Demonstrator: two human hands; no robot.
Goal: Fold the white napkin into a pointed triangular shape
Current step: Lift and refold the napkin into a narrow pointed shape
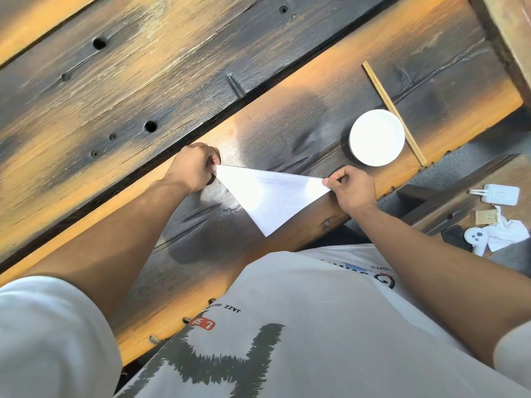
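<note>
The white napkin [270,196] is folded into a triangle and stretched taut over the dark wooden table [172,81]. Its long edge runs between my hands and its point hangs toward me. My left hand [192,168] pinches the left corner between thumb and curled fingers. My right hand [350,188] pinches the right corner the same way. Whether the napkin's lower point touches the table cannot be told.
A white bowl [376,137] stands to the right of the napkin, with a pair of wooden chopsticks [393,113] lying beside it. On a lower bench at the right lie a white charger [501,193], crumpled tissue [507,234] and a small white device [474,238].
</note>
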